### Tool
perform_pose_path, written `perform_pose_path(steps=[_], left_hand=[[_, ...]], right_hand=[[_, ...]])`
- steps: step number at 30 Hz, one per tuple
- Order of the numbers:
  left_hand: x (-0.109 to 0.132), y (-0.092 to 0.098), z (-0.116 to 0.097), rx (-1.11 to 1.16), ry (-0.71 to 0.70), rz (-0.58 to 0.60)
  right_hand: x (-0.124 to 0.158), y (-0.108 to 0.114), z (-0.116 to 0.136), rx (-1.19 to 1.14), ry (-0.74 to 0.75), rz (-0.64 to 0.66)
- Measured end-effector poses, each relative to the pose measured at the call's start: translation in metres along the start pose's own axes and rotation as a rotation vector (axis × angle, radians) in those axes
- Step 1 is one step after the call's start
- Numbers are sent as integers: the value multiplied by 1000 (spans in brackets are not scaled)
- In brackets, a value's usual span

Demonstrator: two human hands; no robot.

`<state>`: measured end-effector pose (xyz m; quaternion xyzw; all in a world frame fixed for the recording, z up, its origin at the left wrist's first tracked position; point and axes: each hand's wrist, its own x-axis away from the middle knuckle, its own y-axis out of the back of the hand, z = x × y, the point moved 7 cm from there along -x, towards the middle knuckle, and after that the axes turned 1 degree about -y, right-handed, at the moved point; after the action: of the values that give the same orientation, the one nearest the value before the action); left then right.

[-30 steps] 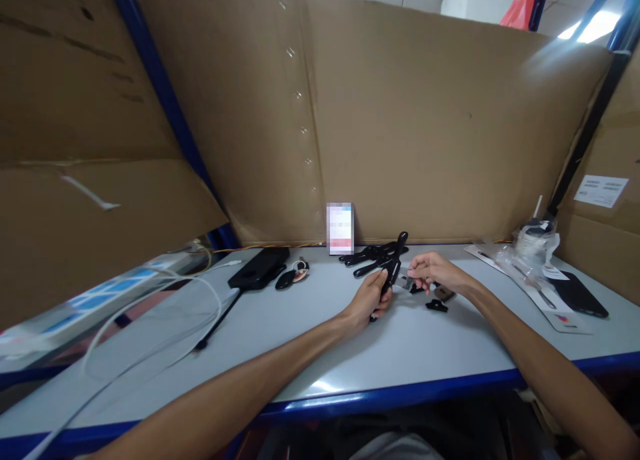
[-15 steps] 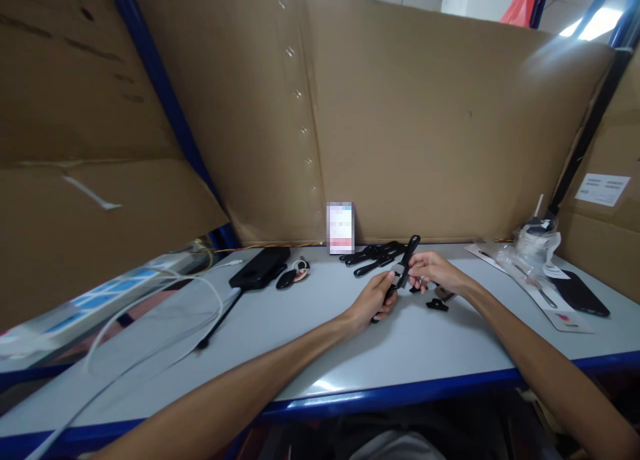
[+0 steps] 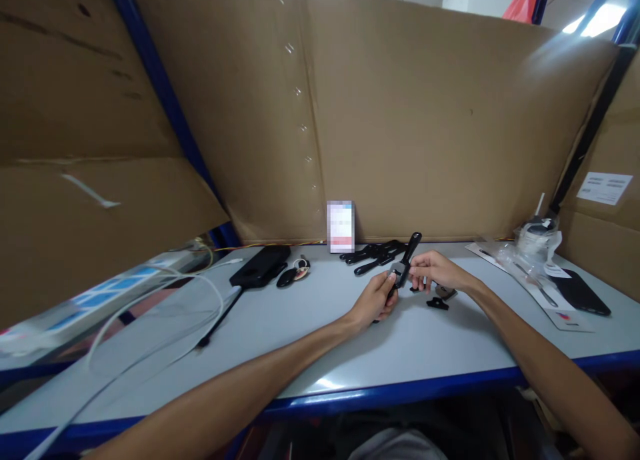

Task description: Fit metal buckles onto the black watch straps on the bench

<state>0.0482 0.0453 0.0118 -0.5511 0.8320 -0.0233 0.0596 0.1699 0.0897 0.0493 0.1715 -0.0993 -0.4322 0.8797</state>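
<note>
A black spokeshave [image 3: 399, 269] with a grey metal blade in its middle is held tilted above the table, one handle pointing up and away. My left hand [image 3: 373, 300] is closed round its lower part, the thumb on the metal face. From the other side, my right hand [image 3: 431, 271] pinches at the spokeshave's middle with bent fingers; whether a small part sits between the fingertips is hidden. Just below my right hand lie a small black winged plate [image 3: 437, 303] and a rounded dark piece [image 3: 445, 291]. Behind the hands, several similar black spokeshaves [image 3: 373, 253] lie in a pile.
A phone [image 3: 341, 227] leans on the cardboard wall [image 3: 425, 113]. Leftward lie keys [image 3: 300, 268], a black power bank [image 3: 261, 267], white cables [image 3: 220, 300] and a power strip [image 3: 110, 293]. On the right are plastic packaging [image 3: 530, 267] and a dark phone-like slab [image 3: 583, 292].
The spokeshave has turned slightly in my left hand, its metal face showing more towards me. My right fingers have shifted a little against it; the table things stay put.
</note>
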Motion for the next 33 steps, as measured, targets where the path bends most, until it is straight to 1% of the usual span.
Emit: perform_pose_path(steps=[5, 13, 15, 17, 19, 20, 21, 22, 23, 25, 27, 30, 33], left_hand=[[-1, 0, 0, 35, 8, 16], [0, 2, 0, 20, 7, -3], [0, 2, 0, 41, 24, -10], [1, 3, 1, 79, 52, -32], [1, 5, 2, 124, 75, -59], [1, 6, 3, 144, 86, -71], [0, 8, 4, 161, 97, -82], [0, 9, 5, 175, 108, -92], [0, 10, 6, 186, 121, -102], [0, 12, 7, 201, 136, -114], [0, 12, 7, 207, 142, -117], [0, 11, 7, 199, 153, -123], [1, 10, 6, 188, 164, -128]], right_hand=[[-1, 0, 0, 8, 16, -72], [-3, -3, -2, 30, -5, -82], [-4, 1, -2, 76, -7, -99], [-2, 12, 2, 236, 26, -203], [4, 29, 8, 509, 70, -374], [7, 36, 10, 646, 73, -435], [10, 40, 10, 756, 60, -459], [11, 42, 8, 829, 34, -444], [11, 41, 4, 867, 6, -400], [9, 37, -3, 895, -32, -293], [8, 30, -6, 931, -50, -226], [8, 21, -7, 999, -105, -169], [10, 17, -7, 1005, -142, -130]])
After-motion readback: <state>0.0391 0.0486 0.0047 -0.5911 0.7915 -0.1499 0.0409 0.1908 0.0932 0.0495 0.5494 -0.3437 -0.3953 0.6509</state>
